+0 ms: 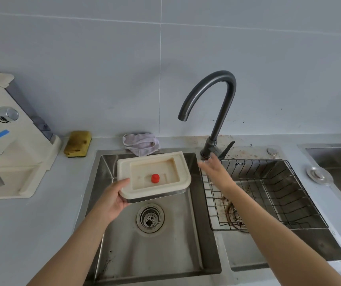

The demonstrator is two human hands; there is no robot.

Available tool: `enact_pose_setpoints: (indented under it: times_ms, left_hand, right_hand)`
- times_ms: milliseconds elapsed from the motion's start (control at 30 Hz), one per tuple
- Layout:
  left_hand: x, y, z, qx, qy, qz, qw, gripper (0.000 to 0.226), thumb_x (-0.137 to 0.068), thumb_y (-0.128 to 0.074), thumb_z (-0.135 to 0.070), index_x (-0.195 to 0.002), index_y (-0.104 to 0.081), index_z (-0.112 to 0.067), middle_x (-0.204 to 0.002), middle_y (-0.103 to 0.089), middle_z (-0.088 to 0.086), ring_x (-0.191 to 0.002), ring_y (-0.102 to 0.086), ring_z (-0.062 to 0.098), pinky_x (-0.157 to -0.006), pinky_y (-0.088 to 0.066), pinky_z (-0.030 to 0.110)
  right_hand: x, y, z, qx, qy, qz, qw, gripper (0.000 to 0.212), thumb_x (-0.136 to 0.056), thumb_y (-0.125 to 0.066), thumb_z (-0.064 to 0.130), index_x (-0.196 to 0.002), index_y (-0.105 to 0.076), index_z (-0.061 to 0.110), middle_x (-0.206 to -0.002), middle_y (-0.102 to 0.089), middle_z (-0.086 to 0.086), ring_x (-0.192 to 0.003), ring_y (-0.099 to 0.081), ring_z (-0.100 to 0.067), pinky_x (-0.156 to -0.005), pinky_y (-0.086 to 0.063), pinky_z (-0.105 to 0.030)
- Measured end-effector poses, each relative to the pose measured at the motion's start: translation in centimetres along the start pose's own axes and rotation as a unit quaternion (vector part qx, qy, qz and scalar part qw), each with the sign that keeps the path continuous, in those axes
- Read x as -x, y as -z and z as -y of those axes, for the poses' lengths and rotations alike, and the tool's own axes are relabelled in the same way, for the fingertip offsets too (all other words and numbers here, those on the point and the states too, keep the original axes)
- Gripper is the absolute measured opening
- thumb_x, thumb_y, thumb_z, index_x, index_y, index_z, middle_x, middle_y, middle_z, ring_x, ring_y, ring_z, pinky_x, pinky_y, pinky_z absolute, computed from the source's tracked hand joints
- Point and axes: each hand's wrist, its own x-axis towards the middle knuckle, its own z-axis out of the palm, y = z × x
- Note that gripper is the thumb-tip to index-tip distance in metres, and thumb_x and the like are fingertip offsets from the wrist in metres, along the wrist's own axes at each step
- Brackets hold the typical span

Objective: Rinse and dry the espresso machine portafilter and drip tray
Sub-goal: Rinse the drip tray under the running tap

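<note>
At the counter's left edge stands the cream plastic espresso machine, its base bay bare, with a yellow sponge and a crumpled lilac cloth along the back edge. The left hand grips the near-left corner of the cream rectangular drip tray with its red float, held over the left steel sink basin. The tray looks light, stiff and slippery when wet, so opposite rims seem the safest hold, while the right hand reaches open-fingered and empty toward the dark grey faucet lever.

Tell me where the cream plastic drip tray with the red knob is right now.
In the head view, the cream plastic drip tray is held by the left hand above the left steel sink basin, below and left of the dark curved faucet spout.
</note>
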Motion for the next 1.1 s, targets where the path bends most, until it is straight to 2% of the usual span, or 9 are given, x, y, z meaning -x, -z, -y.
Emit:
enact_pose_setpoints:
  times_ms: [100, 200, 300, 400, 500, 600, 833, 933, 1100]
  left_hand:
    - [-0.4, 0.4, -0.1, 0.001, -0.004, 0.002, 1.0, 0.021, -0.092, -0.045, -0.01, -0.112, -0.052, -0.01, -0.104, -0.062, 0.01, -0.093, -0.059, 0.023, -0.062, -0.059, 0.033]
    - [-0.7, 0.5, -0.1, 0.002, -0.006, 0.0, 1.0, 0.022, -0.093, -0.043, -0.009, -0.112, -0.052, -0.009, -0.102, -0.062, 0.011, -0.091, -0.059, 0.023, -0.059, -0.059, 0.034]
    - [-0.7, 0.0, -0.3, 0.003, -0.011, 0.006, 1.0, 0.018, -0.093, -0.041, -0.008, -0.105, -0.055, -0.01, -0.098, -0.063, 0.01, -0.089, -0.059, 0.023, -0.054, -0.059, 0.029]
    - [-1.0, -0.2, -0.6, 0.003, -0.015, 0.016, 1.0, 0.02, -0.092, -0.042, -0.008, -0.107, -0.054, -0.011, -0.099, -0.063, 0.009, -0.091, -0.059, 0.023, -0.055, -0.059, 0.029]
    - [-1.5, -0.4, -0.8, 0.006, -0.012, 0.023, 1.0, 0.021, -0.092, -0.041, -0.008, -0.107, -0.055, -0.012, -0.096, -0.066, 0.008, -0.091, -0.06, 0.023, -0.055, -0.059, 0.028]
    - [-2.0, -0.7, -0.9, 0.005, -0.007, 0.028, 1.0, 0.021, -0.092, -0.04, -0.007, -0.104, -0.057, -0.013, -0.081, -0.073, 0.003, -0.087, -0.06, 0.022, -0.053, -0.058, 0.028]
    - [-2.6, -1.1, -0.7, -0.001, -0.008, 0.033, 0.999, 0.021, -0.093, -0.041, -0.007, -0.104, -0.057, -0.015, -0.1, -0.063, 0.009, -0.091, -0.059, 0.023, -0.056, -0.059, 0.029]
    - [-2.7, -0.9, -0.6, -0.001, -0.007, 0.037, 0.999, 0.021, -0.09, -0.043, -0.008, -0.105, -0.057, -0.014, -0.1, -0.063, 0.009, -0.091, -0.059, 0.024, -0.057, -0.059, 0.029]
    - [-2.6, -0.4, -0.7, 0.011, -0.012, 0.052, 0.999, 0.035, -0.073, -0.061, -0.015, -0.108, -0.057, -0.013, -0.091, -0.07, 0.005, -0.087, -0.064, 0.022, -0.057, -0.059, 0.028]
  right_hand:
    - [-2.5, 2.4, 2.2, -0.161, -0.105, -0.085, 0.978, 0.064, -0.095, -0.042, 0.043, -0.145, -0.024, 0.009, -0.151, -0.03, -0.013, -0.137, -0.031, -0.03, -0.11, -0.028, -0.041]
    - [-4.7, 4.5, 3.5, -0.33, -0.175, -0.121, 0.92, 0.07, -0.094, -0.046, 0.044, -0.145, -0.019, 0.005, -0.148, -0.029, -0.021, -0.132, -0.038, -0.035, -0.109, -0.034, -0.042]
    - [-6.5, 5.6, 3.9, -0.45, -0.199, -0.108, 0.864, 0.069, -0.094, -0.046, 0.042, -0.143, -0.018, 0.002, -0.136, -0.044, -0.021, -0.122, -0.052, -0.031, -0.103, -0.043, -0.04]
    - [-8.2, 6.2, 3.3, -0.399, -0.221, -0.114, 0.882, 0.065, -0.093, -0.044, 0.044, -0.141, -0.02, 0.006, -0.137, -0.041, -0.021, -0.117, -0.052, -0.035, -0.098, -0.045, -0.048]
    - [-9.9, 7.0, 2.2, -0.311, -0.219, -0.148, 0.913, 0.04, -0.098, -0.034, 0.018, -0.135, -0.03, 0.004, -0.14, -0.036, -0.02, -0.116, -0.05, -0.038, -0.09, -0.048, -0.054]
    - [-8.9, 6.8, 3.1, -0.288, -0.233, -0.182, 0.911, 0.035, -0.098, -0.025, 0.001, -0.133, -0.031, 0.001, -0.119, -0.038, -0.016, -0.112, -0.051, -0.037, -0.083, -0.049, -0.053]
    - [-9.6, 6.4, 2.6, -0.159, -0.203, -0.177, 0.95, 0.041, -0.097, -0.027, 0.004, -0.137, -0.033, -0.004, -0.122, -0.047, -0.021, -0.127, -0.044, -0.039, -0.102, -0.04, -0.053]
    - [-9.3, 6.6, 2.7, -0.163, -0.217, -0.19, 0.944, 0.041, -0.094, -0.025, -0.006, -0.135, -0.032, -0.007, -0.11, -0.05, -0.023, -0.125, -0.044, -0.041, -0.101, -0.038, -0.058]
    - [-8.5, 6.3, 3.1, -0.172, -0.209, -0.202, 0.941, 0.033, -0.094, -0.024, -0.008, -0.122, -0.04, -0.007, -0.125, -0.046, -0.029, -0.12, -0.047, -0.043, -0.099, -0.041, -0.057]
